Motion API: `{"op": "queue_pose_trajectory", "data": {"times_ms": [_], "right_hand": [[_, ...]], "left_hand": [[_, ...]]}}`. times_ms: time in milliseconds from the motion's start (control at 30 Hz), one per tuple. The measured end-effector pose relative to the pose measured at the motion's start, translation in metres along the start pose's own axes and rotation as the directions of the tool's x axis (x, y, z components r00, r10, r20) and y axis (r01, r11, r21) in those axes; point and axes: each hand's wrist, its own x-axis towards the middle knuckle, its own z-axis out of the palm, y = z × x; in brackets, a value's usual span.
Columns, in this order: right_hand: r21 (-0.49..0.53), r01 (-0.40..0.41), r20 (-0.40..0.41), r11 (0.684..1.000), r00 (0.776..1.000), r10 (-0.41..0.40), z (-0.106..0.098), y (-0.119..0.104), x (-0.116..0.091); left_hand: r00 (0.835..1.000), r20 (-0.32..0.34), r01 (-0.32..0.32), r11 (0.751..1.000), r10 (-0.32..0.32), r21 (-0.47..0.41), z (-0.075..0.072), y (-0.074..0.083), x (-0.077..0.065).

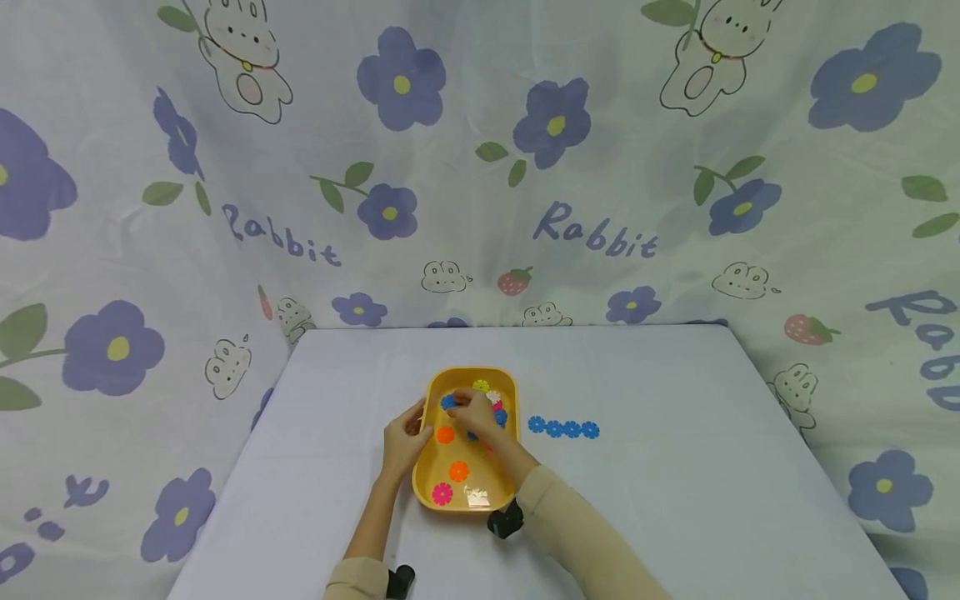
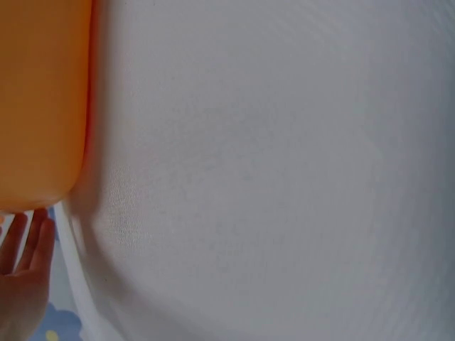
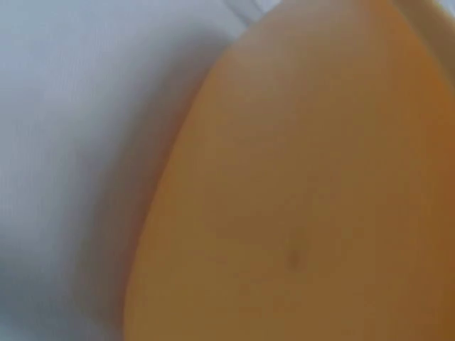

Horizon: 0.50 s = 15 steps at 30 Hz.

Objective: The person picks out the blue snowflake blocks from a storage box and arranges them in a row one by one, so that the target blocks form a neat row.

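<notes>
My left hand [image 1: 403,442] holds the left side of a yellow tray [image 1: 427,483], thumb at the rim and fingers along the outer wall. In the left wrist view, straight fingers [image 2: 41,245] meet the tray's outside. Over the tray's far half is my right hand [image 1: 474,410], its bent fingertips beside a blue flower-shaped plastic piece [image 1: 447,402]; whether they pinch it is not clear. Around it lie a yellow-green piece [image 1: 482,385], a white one [image 1: 493,397], orange ones [image 1: 458,471] and a pink one [image 1: 442,493]. Only the tray's outer wall [image 3: 284,177] fills the right wrist view.
To the right of the tray, several blue flower-shaped pieces joined in a row [image 1: 564,428] lie on the white table [image 1: 675,500]. A patterned curtain [image 1: 480,167] stands along the table's back and sides. Black camera mounts [image 1: 506,520] sit at both wrists.
</notes>
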Motion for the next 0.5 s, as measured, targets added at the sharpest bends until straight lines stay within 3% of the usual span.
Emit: {"op": "queue_pose_trajectory", "data": {"times_ms": [300,500], "right_hand": [[-0.002,0.135,0.027,0.991,0.991,-0.135,0.015,0.003,-0.002],[0.017,0.152,0.023,0.988,0.988,-0.153,0.014,-0.004,-0.010]], "left_hand": [[1.000,0.001,-0.025,1.000,0.025,-0.013,0.000,-0.004,0.000],[0.999,0.039,-0.020,1.000,0.020,-0.014,-0.005,0.027,-0.007]]}}
